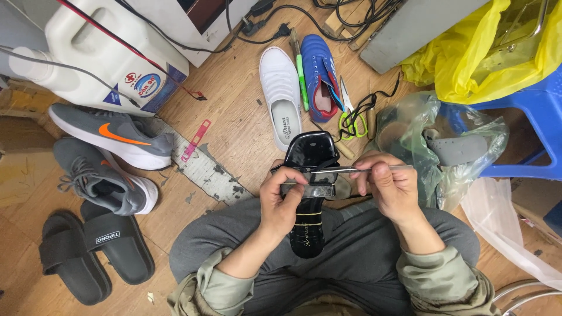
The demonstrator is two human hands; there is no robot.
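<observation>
A glossy black sandal (309, 153) rests on my lap, toe end pointing away from me. My left hand (283, 199) pinches its metallic strap (316, 190) across the middle of the shoe. My right hand (387, 186) grips a thin metal tool (351, 169) held flat, its tip reaching leftward over the strap toward my left fingers. Both hands sit close together above my grey trousers.
On the wooden floor lie a white slip-on shoe (282, 93), a blue shoe (319, 73), yellow-handled scissors (349, 120), grey sneakers (111, 137), black slides (96, 251), a white jug (105, 52), plastic bags (445, 146) and a blue stool (533, 117).
</observation>
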